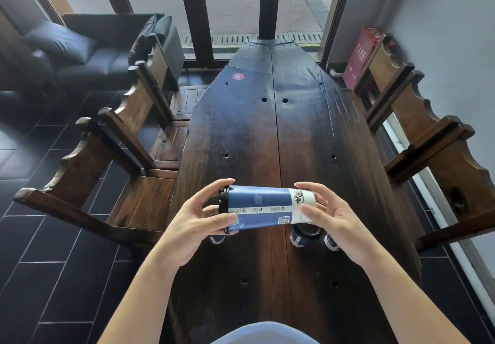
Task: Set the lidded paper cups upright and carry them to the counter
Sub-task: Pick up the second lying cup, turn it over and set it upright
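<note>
Both hands hold one blue lidded paper cup (263,208) on its side above the dark wooden table (302,134). The left hand (199,224) has a curled grip around the end with the black lid (222,211), thumb on the blue wall, and the right hand (330,216) pinches the white bottom end between thumb and fingers. Under the held cup, three more blue cups (300,236) stand on the table, mostly hidden.
</note>
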